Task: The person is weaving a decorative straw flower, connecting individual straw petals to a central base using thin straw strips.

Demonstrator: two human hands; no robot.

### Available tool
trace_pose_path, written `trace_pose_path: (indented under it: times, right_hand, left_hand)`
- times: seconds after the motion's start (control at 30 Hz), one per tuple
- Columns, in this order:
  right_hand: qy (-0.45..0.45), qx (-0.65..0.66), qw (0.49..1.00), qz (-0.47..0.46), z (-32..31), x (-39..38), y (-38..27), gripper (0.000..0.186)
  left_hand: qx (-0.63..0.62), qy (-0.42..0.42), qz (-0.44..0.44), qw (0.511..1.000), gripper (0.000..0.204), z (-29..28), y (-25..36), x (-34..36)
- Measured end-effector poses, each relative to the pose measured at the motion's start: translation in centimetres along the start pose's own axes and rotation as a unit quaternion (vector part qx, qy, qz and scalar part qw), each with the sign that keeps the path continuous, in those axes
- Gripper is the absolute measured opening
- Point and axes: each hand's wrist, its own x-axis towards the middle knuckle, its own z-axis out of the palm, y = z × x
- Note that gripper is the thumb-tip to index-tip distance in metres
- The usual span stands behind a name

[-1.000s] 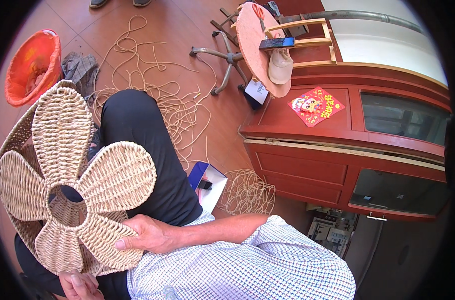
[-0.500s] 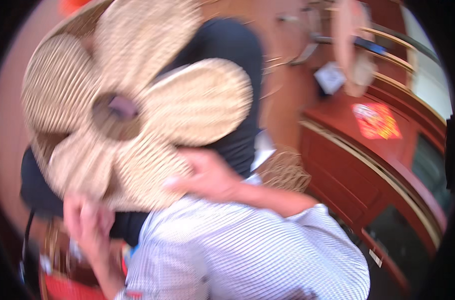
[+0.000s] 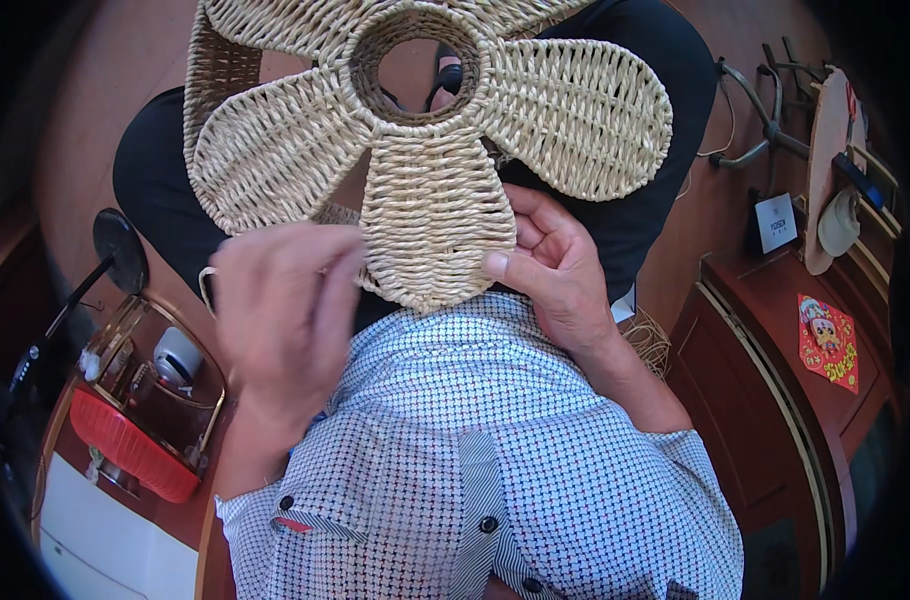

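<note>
A woven straw piece shaped like a flower (image 3: 437, 215) rests over my dark-trousered knees, its petals spread around a round, open hole. My right hand (image 3: 565, 270) grips the right edge of the petal nearest me, thumb on top and fingers beneath. Just left of that petal, my left hand (image 3: 290, 310) is raised, blurred, with fingers curled together. A pale strand (image 3: 208, 288) loops out beside its back edge; what the fingertips pinch is hidden.
At the lower left, a red basket (image 3: 140, 450) stands near a wire rack holding a white container (image 3: 178, 357). A red-brown cabinet (image 3: 745, 410) is on the right, with a coil of straw (image 3: 647, 345) beside it. Metal chair legs (image 3: 770, 130) show at the upper right.
The view has turned, and the straw flower now appears higher and further right. My left hand has come up from below the weave to beside the near petal. My right hand keeps its grip.
</note>
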Motion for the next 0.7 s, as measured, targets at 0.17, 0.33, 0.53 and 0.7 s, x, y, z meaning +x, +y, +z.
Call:
trace_pose_path:
  times: [0.17, 0.33, 0.53, 0.7]
  right_hand:
    - [0.015, 0.001, 1.000, -0.012, -0.6, 0.3, 0.1, 0.066]
    - [0.044, -0.036, 0.998, -0.013, -0.4, -0.6, -0.2, 0.071]
    - [-0.040, 0.057, 0.998, -0.008, -1.3, 0.9, 2.6, 0.071]
    - [-0.035, 0.040, 0.999, -0.010, -0.5, 0.7, 2.0, 0.069]
  left_hand:
    - [-0.081, -0.033, 0.022, 0.996, 0.024, 3.8, 1.5, 0.8]
    - [-0.040, -0.046, 0.064, 0.996, 0.025, 3.7, 2.5, 0.8]
    - [0.027, -0.093, 0.068, 0.993, 0.019, 3.7, 3.4, -0.1]
    - [0.075, -0.116, 0.100, 0.985, 0.018, 3.2, 4.1, 0.2]
